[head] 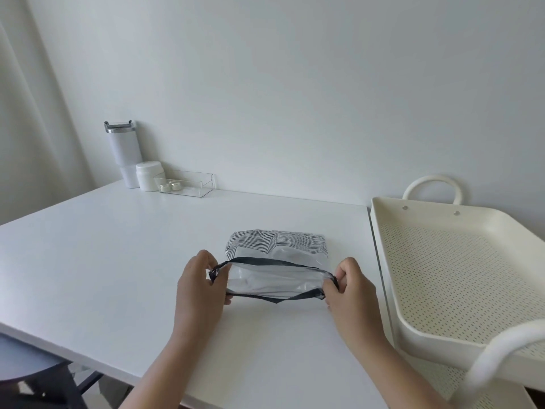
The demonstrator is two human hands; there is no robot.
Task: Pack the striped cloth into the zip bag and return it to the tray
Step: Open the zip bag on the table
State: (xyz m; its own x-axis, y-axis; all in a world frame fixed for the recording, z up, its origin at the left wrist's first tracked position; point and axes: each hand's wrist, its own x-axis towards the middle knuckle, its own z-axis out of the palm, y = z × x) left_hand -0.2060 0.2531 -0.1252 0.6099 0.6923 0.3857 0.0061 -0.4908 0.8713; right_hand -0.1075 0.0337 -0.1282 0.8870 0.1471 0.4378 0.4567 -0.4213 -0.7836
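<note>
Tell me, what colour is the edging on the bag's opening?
Black, on the zip bag; head view.

My white table (118, 261) meets a plain white wall (295, 84) — soft even light, a pale curtain (26, 113) on my left.

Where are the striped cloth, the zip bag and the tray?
striped cloth (277, 242): head view, on its folded top.
zip bag (274, 283): head view, on its clear front panel.
tray (392, 252): head view, on its left wall.
</note>
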